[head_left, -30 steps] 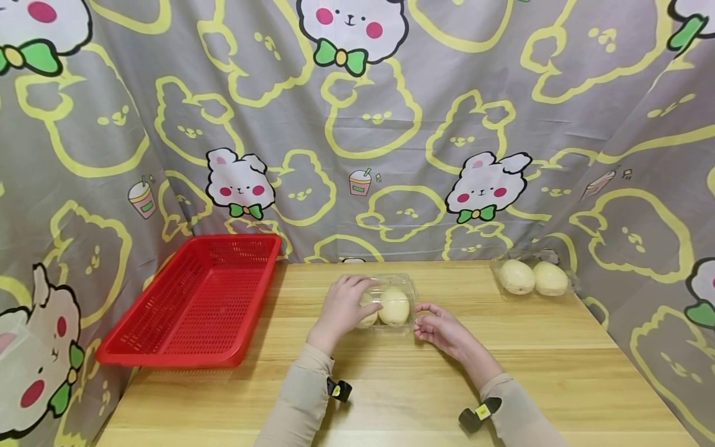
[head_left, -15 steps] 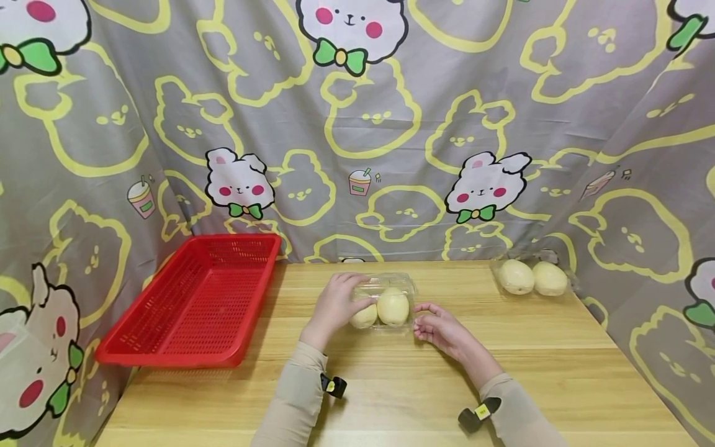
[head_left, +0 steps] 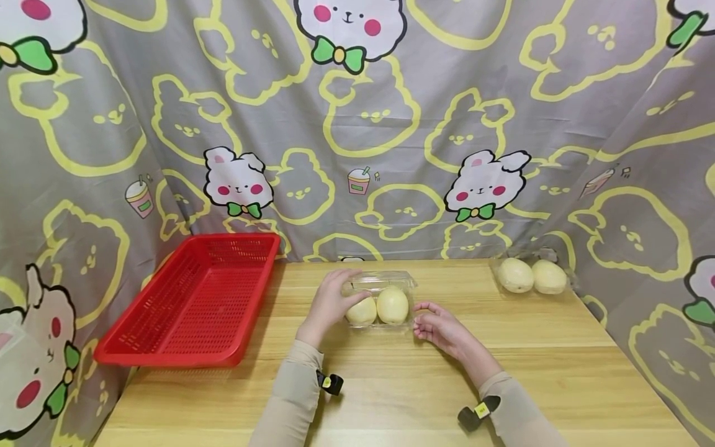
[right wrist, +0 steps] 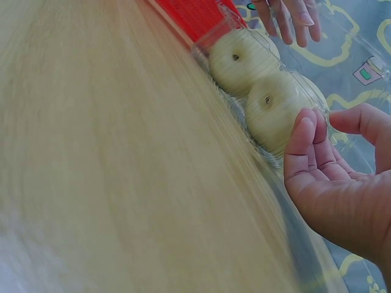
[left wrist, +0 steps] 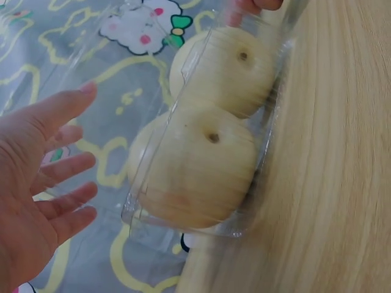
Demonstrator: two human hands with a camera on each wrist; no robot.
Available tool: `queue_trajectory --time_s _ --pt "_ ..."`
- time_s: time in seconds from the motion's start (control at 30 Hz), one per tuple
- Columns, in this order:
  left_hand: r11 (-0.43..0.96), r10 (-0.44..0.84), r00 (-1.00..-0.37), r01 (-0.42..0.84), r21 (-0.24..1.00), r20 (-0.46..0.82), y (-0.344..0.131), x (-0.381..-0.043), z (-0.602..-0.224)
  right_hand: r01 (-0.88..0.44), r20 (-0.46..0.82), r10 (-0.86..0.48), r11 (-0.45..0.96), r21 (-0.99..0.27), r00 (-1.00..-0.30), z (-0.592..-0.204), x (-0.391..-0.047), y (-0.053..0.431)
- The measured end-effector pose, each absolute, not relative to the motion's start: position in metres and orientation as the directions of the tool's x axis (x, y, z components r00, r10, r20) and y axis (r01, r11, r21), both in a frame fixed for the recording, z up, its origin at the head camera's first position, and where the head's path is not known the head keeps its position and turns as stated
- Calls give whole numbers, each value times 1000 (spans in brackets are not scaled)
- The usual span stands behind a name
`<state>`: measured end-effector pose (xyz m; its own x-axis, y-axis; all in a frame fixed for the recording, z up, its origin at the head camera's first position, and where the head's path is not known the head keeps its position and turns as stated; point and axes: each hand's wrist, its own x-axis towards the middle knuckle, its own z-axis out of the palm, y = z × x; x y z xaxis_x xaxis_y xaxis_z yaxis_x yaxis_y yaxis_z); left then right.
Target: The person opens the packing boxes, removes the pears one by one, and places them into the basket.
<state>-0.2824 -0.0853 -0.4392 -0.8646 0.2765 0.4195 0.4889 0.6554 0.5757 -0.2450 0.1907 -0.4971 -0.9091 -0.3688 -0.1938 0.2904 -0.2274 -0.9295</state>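
Note:
A clear plastic clamshell box (head_left: 385,327) sits mid-table with two pale yellow, round pear-like fruits (head_left: 393,305) (left wrist: 195,165) side by side in it. Its transparent lid (head_left: 391,277) stands raised at the back. My left hand (head_left: 329,304) is at the box's left end, thumb and fingers spread; in the left wrist view the left hand (left wrist: 36,183) has straight, parted fingers and no visible grip. At the right end, my right hand (head_left: 441,329) keeps curled fingers at the rim; the right wrist view has the right hand (right wrist: 342,177) with thumb and fingertips pinching the box's edge.
A red perforated plastic basket (head_left: 212,310) stands on the left of the wooden table (head_left: 402,397). At the back right lies another clear pack (head_left: 566,282) with two similar fruits. A patterned grey curtain (head_left: 391,143) hangs close behind the table and at both sides.
The left hand has moved slightly left, off the fruits, and its fingers have spread. The lid has swung up toward the back, baring both fruits more. The right hand has stayed in place.

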Motion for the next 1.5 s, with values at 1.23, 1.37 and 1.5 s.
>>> queue_trajectory --time_s 1.23,1.37,1.5 --pt "295 189 -938 338 894 292 -103 -304 -454 300 -199 -370 -239 -923 -907 -499 -247 190" --pt "274 194 -939 330 904 284 -104 -306 -455 295 -196 -372 -232 -927 -907 -499 -247 190" --pt "219 209 -936 328 919 285 -105 -308 -455 295 -195 -369 -236 -926 -909 -498 -247 189"
